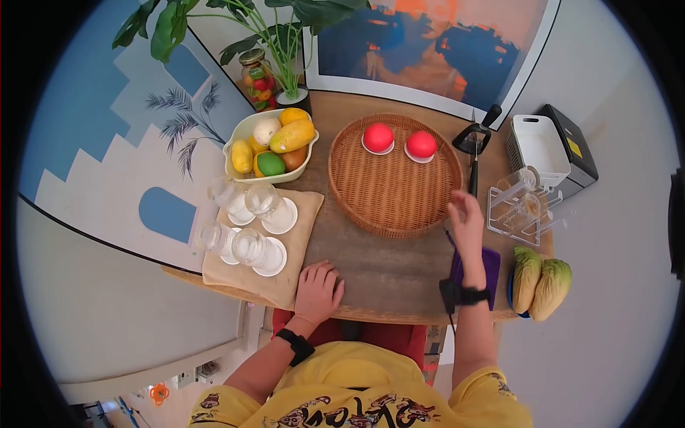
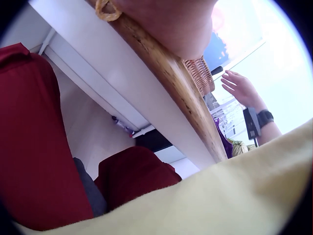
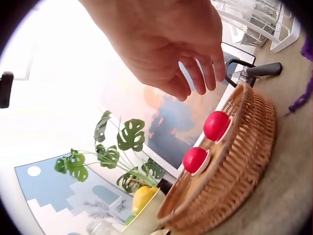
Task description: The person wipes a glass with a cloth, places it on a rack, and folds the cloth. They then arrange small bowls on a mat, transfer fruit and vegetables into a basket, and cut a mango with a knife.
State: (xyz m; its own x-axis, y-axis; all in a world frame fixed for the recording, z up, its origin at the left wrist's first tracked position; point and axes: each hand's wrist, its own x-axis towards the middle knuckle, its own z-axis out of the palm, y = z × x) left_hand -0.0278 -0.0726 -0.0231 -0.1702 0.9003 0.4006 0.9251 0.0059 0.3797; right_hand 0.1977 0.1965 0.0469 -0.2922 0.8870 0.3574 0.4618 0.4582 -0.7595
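Note:
My left hand point(image 1: 319, 291) rests on the table's front edge, beside the tan mat point(image 1: 305, 214). My right hand point(image 1: 467, 225) is raised at the right side of the round wicker tray point(image 1: 385, 196), its fingers loosely bent with nothing in them. Inside that tray, toward the back, a red ball point(image 1: 378, 135) and a second red ball point(image 1: 422, 144) each sit on a white coaster. The right wrist view shows both balls below the right hand's fingers point(image 3: 195, 78). Several clear glasses point(image 1: 248, 246) stand on white coasters on the mat.
A fruit bowl point(image 1: 235, 167) and a potted plant point(image 1: 291, 96) stand at the back left. On the right are black-handled utensils point(image 1: 474, 175), a glass rack point(image 1: 514, 227), a white basket point(image 1: 535, 150), a purple cloth point(image 1: 491, 264) and cabbages point(image 1: 549, 289). Framed pictures point(image 1: 428, 93) lean behind.

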